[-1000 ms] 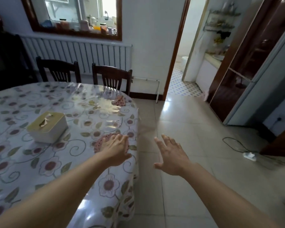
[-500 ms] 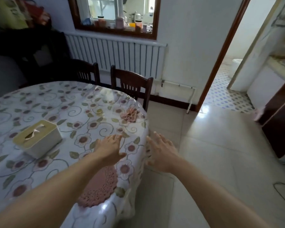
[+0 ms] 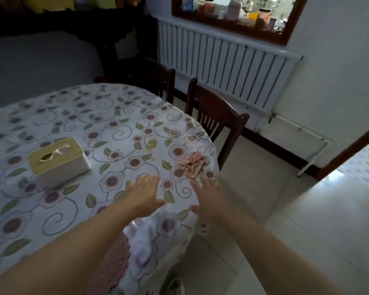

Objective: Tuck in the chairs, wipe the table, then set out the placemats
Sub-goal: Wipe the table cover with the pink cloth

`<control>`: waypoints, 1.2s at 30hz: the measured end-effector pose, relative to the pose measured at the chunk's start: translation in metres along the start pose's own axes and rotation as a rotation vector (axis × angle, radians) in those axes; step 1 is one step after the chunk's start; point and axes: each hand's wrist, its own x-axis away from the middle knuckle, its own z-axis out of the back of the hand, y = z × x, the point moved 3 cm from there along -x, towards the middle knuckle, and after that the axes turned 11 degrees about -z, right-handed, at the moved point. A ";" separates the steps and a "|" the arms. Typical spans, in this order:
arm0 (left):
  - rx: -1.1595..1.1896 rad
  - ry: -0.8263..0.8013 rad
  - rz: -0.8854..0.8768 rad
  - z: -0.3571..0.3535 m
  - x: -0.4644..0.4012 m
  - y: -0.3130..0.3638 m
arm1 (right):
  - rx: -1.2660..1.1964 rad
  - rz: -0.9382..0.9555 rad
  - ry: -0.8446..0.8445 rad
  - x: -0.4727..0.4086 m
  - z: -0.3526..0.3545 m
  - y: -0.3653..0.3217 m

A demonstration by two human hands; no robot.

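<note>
We're in a home dining room: floral-clothed worktop [image 3: 77, 128], wooden chairs [image 3: 213, 116] tucked in, white radiator [image 3: 222, 67] under a window, tissue box [image 3: 59, 161] out

Dim, soft blur; window [image 3: 232, 11] daylight, floor [image 3: 337, 179] glare.

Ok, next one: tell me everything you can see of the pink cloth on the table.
The pink cloth is a small, soft-looking rag, crumpled into a wrinkled heap. It lies on the floral tablecloth close to the table's right edge, in front of the nearer chair. Neither hand touches it; the right hand is open just short of it.
</note>
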 end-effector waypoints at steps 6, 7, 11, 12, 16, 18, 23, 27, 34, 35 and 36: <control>0.062 -0.054 0.075 -0.007 -0.070 -0.012 | 0.024 0.041 -0.067 -0.085 -0.004 0.018; 0.069 -0.049 0.079 -0.008 -0.079 -0.013 | 0.043 0.053 -0.070 -0.098 -0.005 0.020; 0.104 -0.040 0.112 -0.013 -0.107 -0.015 | 0.105 0.051 -0.108 -0.145 -0.018 0.028; 0.121 -0.038 0.139 -0.016 -0.116 -0.018 | 0.104 0.062 -0.106 -0.160 -0.022 0.029; 0.169 -0.015 0.221 -0.033 -0.142 -0.020 | 0.062 0.127 -0.003 -0.201 -0.032 0.038; 0.202 -0.004 0.267 -0.040 -0.152 -0.018 | 0.038 0.169 0.070 -0.220 -0.033 0.042; 0.254 -0.041 0.366 -0.052 -0.167 -0.006 | 0.069 0.215 0.130 -0.252 -0.036 0.049; 0.291 0.020 0.363 -0.041 -0.185 0.009 | -0.159 0.328 0.006 -0.258 -0.011 0.042; 0.510 0.300 0.475 0.016 -0.207 -0.003 | -0.504 0.454 -0.155 -0.270 0.046 0.001; 0.513 0.288 0.498 0.019 -0.205 -0.012 | -0.463 0.454 -0.164 -0.274 0.047 -0.002; 0.528 0.264 0.512 0.020 -0.202 -0.022 | -0.404 0.442 -0.172 -0.278 0.047 -0.004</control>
